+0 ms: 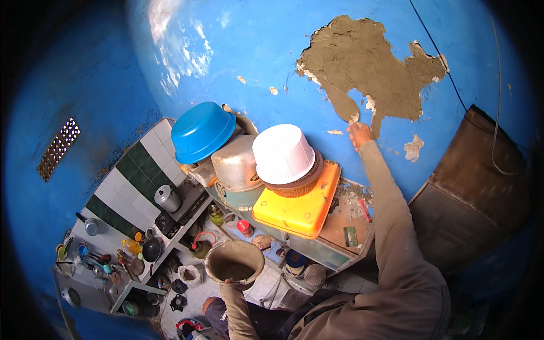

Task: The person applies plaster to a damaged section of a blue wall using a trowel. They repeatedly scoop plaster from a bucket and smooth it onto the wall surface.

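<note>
My right hand (358, 134) grips a trowel (351, 117), its handle mostly hidden by my fingers, against the lower left of a rough patch of wet grey-brown mortar (371, 62) on the blue wall. Chipped spots and small bare areas show around the patch. My left hand (229, 285) holds a bucket (232, 252) by its near rim, low in the middle of the view, with a dark, soiled inside.
Beside my right arm are a yellow tray (289, 215), white tub (283, 147), blue basin (201, 130) and metal pot (229, 158) piled on a cabinet (354, 221). A dark panel (464, 192) and hanging cables stand right. Left is a tiled kitchen counter (113, 249) with cookware.
</note>
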A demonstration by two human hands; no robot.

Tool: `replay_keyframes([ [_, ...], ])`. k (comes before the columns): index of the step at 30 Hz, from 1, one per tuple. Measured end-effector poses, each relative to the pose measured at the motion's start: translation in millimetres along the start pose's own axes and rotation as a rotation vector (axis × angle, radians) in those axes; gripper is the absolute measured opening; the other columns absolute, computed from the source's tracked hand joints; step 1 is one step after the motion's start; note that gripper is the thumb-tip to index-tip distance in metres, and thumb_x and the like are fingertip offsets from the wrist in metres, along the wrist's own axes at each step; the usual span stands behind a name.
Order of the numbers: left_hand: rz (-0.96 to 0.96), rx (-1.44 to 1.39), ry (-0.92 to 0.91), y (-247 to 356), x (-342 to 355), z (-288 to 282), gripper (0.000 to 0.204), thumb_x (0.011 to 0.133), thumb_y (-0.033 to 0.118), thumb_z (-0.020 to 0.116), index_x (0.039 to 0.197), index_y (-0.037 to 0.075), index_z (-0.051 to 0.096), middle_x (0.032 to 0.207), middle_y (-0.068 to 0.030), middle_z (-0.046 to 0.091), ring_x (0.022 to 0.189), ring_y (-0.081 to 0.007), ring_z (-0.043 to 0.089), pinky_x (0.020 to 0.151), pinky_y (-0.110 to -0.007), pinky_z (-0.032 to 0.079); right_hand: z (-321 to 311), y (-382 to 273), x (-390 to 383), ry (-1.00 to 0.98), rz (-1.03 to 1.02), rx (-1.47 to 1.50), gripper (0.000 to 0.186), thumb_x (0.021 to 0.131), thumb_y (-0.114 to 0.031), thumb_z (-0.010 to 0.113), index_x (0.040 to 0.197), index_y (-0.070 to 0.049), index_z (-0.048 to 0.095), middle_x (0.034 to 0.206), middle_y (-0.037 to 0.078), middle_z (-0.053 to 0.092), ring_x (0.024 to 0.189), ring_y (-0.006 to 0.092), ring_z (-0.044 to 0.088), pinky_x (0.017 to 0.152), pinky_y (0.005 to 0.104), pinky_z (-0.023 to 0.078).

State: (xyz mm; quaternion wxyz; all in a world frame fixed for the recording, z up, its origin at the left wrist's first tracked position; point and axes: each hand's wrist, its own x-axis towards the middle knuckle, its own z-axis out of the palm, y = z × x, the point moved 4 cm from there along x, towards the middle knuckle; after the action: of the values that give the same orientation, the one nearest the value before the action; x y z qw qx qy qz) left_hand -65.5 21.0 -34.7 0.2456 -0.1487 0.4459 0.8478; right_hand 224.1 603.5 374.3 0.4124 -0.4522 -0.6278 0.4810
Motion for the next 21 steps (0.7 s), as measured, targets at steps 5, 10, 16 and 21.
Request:
replay_keyframes([
  [5, -0.037, -0.094, -0.083, 4.5, 4.1, -21.5, 0.018, 0.081, 0.008, 0.058, 0.098, 0.009, 0.052, 0.077, -0.0062, 0.058, 0.061, -0.0197, 0.055, 0.053, -0.033, 0.047, -16.0, 21.2, -8.8, 0.016, 0.010, -0.008, 0.038, 0.087, -0.042, 0.048, 0.085, -0.005, 0.056, 0.057, 0.001, 0.046, 0.039, 0.0095, 0.040, 0.031, 0.0254, 0.030],
  [10, 0.039, 0.066, -0.082, 15.8, -14.0, -1.9, 0.020, 0.083, 0.011, 0.056, 0.103, 0.009, 0.051, 0.081, -0.0052, 0.056, 0.067, -0.0185, 0.054, 0.057, -0.033, 0.047, -23.4, 34.5, -36.7, 0.130, -0.034, -0.096, 0.038, 0.088, -0.042, 0.047, 0.083, -0.005, 0.054, 0.058, 0.002, 0.048, 0.041, 0.0104, 0.041, 0.032, 0.0269, 0.032],
  [16, -0.046, -0.033, -0.147, 9.4, -9.0, -0.8, 0.018, 0.082, 0.014, 0.058, 0.099, 0.010, 0.053, 0.071, -0.0039, 0.055, 0.058, -0.0194, 0.054, 0.050, -0.035, 0.046, 21.9, 31.5, 0.0, 0.191, -0.311, -0.130, 0.035, 0.088, -0.040, 0.047, 0.085, -0.006, 0.053, 0.059, 0.002, 0.048, 0.042, 0.0104, 0.041, 0.034, 0.0276, 0.032],
  [21, -0.143, 0.088, -0.206, -5.6, 28.1, -26.1, 0.017, 0.083, 0.025, 0.057, 0.092, 0.012, 0.053, 0.078, -0.0068, 0.057, 0.060, -0.0273, 0.054, 0.049, -0.044, 0.045, 25.2, 8.5, 25.1, 0.115, -0.143, 0.029, 0.034, 0.088, -0.040, 0.046, 0.087, -0.007, 0.053, 0.058, 0.000, 0.045, 0.041, 0.0095, 0.038, 0.034, 0.0268, 0.030],
])
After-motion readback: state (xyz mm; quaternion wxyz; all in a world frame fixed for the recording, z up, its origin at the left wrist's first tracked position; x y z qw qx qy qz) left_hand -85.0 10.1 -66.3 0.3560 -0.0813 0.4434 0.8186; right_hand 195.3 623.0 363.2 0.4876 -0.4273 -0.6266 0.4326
